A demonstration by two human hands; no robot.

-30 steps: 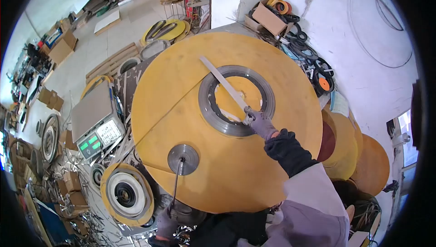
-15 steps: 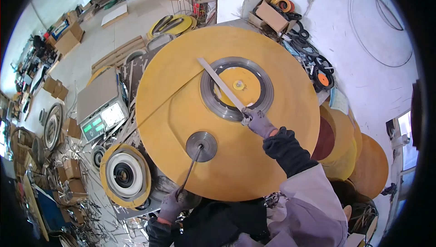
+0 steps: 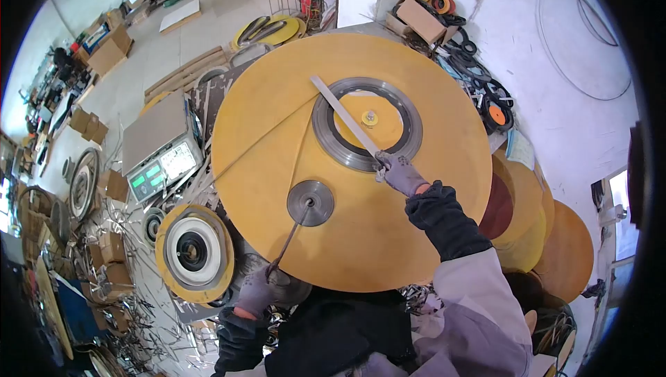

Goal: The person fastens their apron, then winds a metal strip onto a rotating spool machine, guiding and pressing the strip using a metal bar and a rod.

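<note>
While the left hand (image 3: 255, 294) grips one rod (image 3: 291, 238), the right hand (image 3: 402, 174) clasps one bar (image 3: 345, 115).

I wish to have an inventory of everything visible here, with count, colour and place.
Large disc: one, yellow-orange, centre
Metal ring: one, grey, on the large disc
Flat bar: one, light grey, crossing over the metal ring
Small disc: one, grey, on the large disc's lower part
Thin rod: one, dark, from small disc to left hand
Scale: one, grey, left
Round stack: one, yellow, white and black, lower left
Cardboard boxes: several, brown, upper right and left
Leaning discs: several, yellow and dark red, right
Metal scraps: uncountable, silvery, lower left
Left hand: one, grey glove, gripping the rod
Right hand: one, grey glove, gripping the bar's end
</note>
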